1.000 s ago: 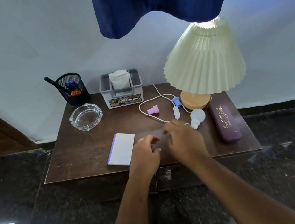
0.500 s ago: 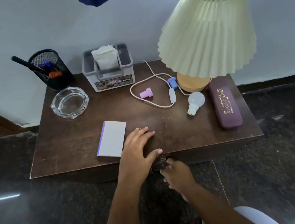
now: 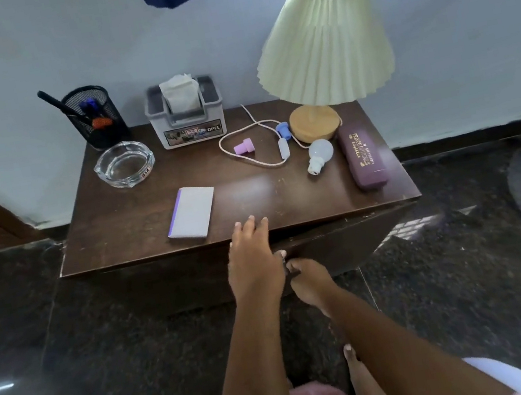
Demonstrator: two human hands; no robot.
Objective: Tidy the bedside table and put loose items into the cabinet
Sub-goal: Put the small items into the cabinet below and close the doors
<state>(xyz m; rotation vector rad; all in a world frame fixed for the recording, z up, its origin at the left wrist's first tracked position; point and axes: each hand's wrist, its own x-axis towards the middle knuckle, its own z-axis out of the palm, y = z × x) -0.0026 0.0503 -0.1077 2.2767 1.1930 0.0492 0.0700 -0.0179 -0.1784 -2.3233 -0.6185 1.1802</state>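
The dark wooden bedside table (image 3: 138, 225) holds a white notepad with a purple spine (image 3: 192, 212), a loose white light bulb (image 3: 319, 155), a purple glasses case (image 3: 362, 156), a small pink plug (image 3: 243, 147) and a small blue piece (image 3: 283, 130). My left hand (image 3: 252, 258) lies open, its fingertips on the table's front edge just right of the notepad. Below the top, my right hand (image 3: 308, 279) is curled against the cabinet front (image 3: 340, 245) where the door latch sits. The latch itself is hidden by my fingers. The right door looks slightly angled outward.
At the back stand a black mesh pen holder (image 3: 95, 118), a glass ashtray (image 3: 124, 164), a grey tissue box (image 3: 186, 120) and a lit lamp with a pleated shade (image 3: 323, 47). Its white cord (image 3: 260, 162) loops over the top. Dark stone floor (image 3: 73, 369) surrounds the table.
My left hand slid back from the tabletop to its front edge. My right hand dropped from the tabletop to the cabinet front and stays at the latch. The right door seems pulled out slightly.
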